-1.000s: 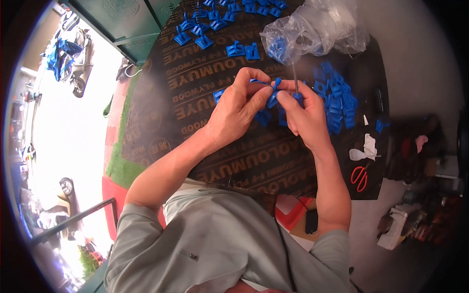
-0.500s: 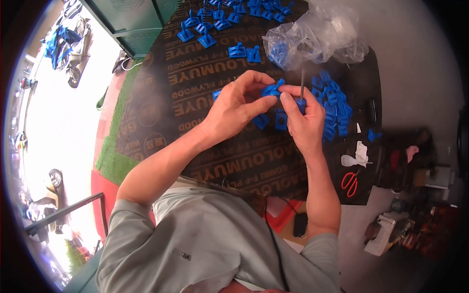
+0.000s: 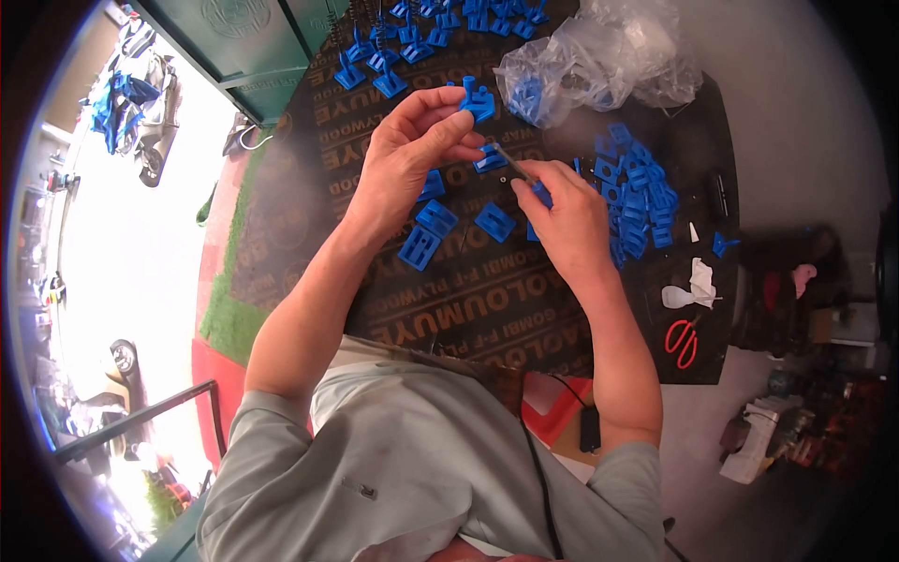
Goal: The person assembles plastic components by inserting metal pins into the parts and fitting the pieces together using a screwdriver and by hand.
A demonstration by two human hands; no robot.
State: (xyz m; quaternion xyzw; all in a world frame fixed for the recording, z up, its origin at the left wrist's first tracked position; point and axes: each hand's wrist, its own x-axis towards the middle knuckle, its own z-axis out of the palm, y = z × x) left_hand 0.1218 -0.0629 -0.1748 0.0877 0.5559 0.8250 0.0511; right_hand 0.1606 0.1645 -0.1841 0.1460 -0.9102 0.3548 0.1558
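Observation:
Between the thumb and fingers of my left hand (image 3: 417, 140) is a small blue plastic part (image 3: 478, 101), held up over the dark plywood table (image 3: 487, 332). My right hand (image 3: 568, 217) is closed around a screwdriver (image 3: 515, 163) with a blue handle, its thin shaft pointing up and left. The screwdriver tip comes close to a blue piece (image 3: 490, 158) below my left fingers; whether they touch I cannot tell. Several flat blue plates (image 3: 494, 222) lie on the table below my hands.
A heap of blue parts (image 3: 637, 197) lies right of my right hand. Beyond stands a clear plastic bag (image 3: 599, 66). Finished-looking blue pieces (image 3: 389, 82) stand at the far left. Red-handled scissors (image 3: 682, 343), a white scrap (image 3: 700, 281) and a black pen-like stick (image 3: 721, 195) lie at the right edge.
My hands have moved apart. The left has gone up and left with the blue part; the right has dropped slightly, and the screwdriver has tilted from upright to pointing up-left.

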